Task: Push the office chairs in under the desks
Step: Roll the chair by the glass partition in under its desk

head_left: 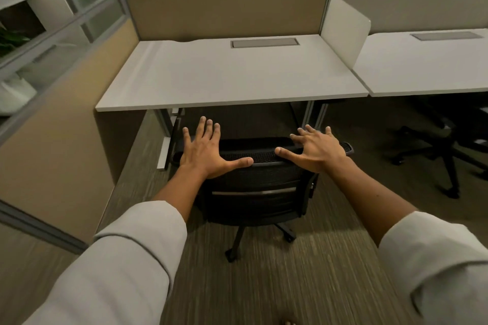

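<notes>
We reach both arms forward, sleeves pushed back past the wrists. Our left hand (pixel 204 151) lies flat, palm down, over the left end of the top edge of the chair (pixel 257 187), fingers spread wide and the thumb stretched along the rim toward the middle. Our right hand (pixel 315 150) sits at the right end of the same edge, fingers also splayed and slightly arched, thumb pointing inward; neither hand is curled around anything. We cannot tell whether the palms press on the rim or float just above it. The chair is black with a mesh back and a grey strip across it, standing on the carpet (pixel 303 272) on castors. Its backrest faces us, just short of the front edge of the desk (pixel 224 76), and the seat reaches underneath.
</notes>
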